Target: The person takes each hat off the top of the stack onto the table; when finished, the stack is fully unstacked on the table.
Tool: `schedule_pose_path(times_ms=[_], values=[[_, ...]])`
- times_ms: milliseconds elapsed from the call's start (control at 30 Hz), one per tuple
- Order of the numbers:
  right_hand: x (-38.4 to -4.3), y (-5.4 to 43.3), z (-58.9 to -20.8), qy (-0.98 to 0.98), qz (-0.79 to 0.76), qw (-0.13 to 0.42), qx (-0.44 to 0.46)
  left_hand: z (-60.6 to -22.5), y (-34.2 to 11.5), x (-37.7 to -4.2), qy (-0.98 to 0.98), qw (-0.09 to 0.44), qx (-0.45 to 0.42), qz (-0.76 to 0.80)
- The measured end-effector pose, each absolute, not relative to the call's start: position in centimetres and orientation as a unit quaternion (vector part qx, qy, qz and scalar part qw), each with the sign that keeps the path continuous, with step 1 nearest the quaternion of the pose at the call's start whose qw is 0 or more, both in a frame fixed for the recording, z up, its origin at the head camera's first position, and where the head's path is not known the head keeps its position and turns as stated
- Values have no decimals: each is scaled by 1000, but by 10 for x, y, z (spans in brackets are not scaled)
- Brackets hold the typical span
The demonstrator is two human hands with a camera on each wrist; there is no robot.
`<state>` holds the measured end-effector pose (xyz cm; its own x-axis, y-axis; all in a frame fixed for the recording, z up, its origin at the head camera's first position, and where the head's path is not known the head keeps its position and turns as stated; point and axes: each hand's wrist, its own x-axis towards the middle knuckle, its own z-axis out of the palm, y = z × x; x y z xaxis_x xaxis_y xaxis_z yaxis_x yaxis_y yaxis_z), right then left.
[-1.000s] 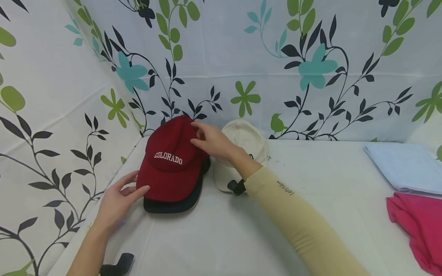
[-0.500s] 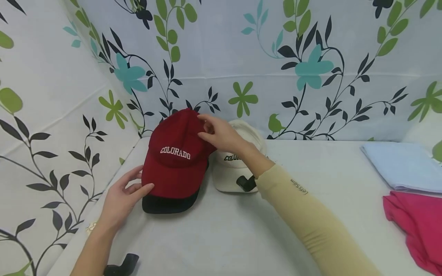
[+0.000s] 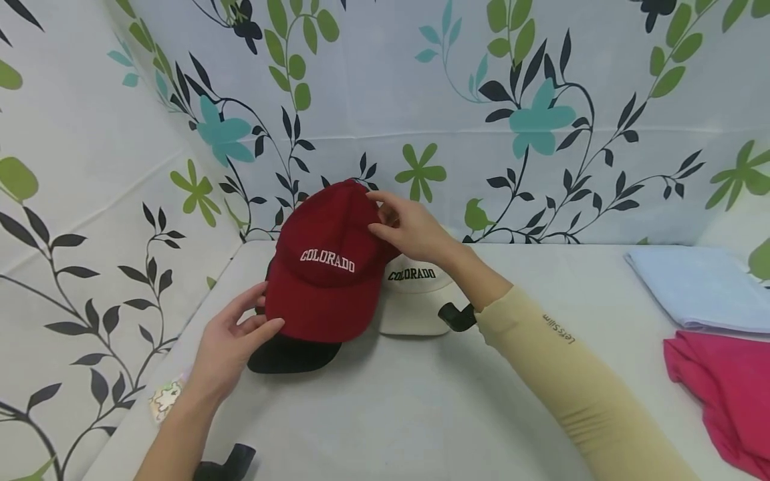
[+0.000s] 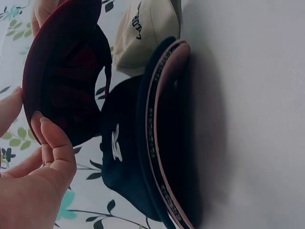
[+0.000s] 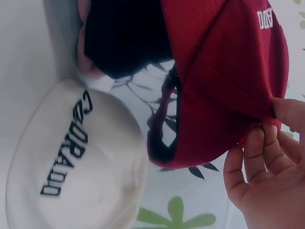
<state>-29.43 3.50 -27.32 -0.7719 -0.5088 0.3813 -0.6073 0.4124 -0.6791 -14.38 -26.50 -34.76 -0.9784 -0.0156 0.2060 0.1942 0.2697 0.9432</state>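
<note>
Both hands hold up a red baseball cap (image 3: 327, 300) lettered COLORADO in white. My left hand (image 3: 237, 334) pinches the left edge of its brim; the left wrist view shows thumb and fingertips on either side of that edge. My right hand (image 3: 412, 227) pinches the crown fabric near the top, as the right wrist view also shows. Below and behind sits a navy cap (image 3: 295, 354), largely hidden in the head view; a gap separates its crown (image 4: 121, 124) from the red cap's dark underside (image 4: 71, 90). A cream COLORADO cap (image 3: 415, 314) stands on the right, partly covered.
On the right of the white table (image 3: 481, 414) lie a folded light blue cloth (image 3: 692, 287) and a crumpled crimson cloth (image 3: 722, 401). A leaf-patterned sheet (image 3: 373, 80) hangs at the back and left. Black camera mounts (image 3: 458, 316) jut from the wrists.
The red cap has moved up and to the right with both hands, away from the navy cap. More of the navy cap shows at lower left; the red cap now overlaps the cream cap's left side.
</note>
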Motion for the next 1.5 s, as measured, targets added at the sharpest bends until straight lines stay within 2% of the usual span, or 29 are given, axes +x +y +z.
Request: schedule_pose_path(times_ms=[467,700,1033,1500], values=[[-295,85,-259,-845,428,66,312,-342,-216,-162,-755,65,-94,-646],[-295,112,-256,-848,432,88,294,-342,-185,-170,-739,65,-119,-660],[-294,147,-254,-870,407,100,258,-349,-148,-182,-727,76,-140,-668],[-291,188,-252,-892,374,109,231,-365,-100,-198,-717,63,-143,-679]])
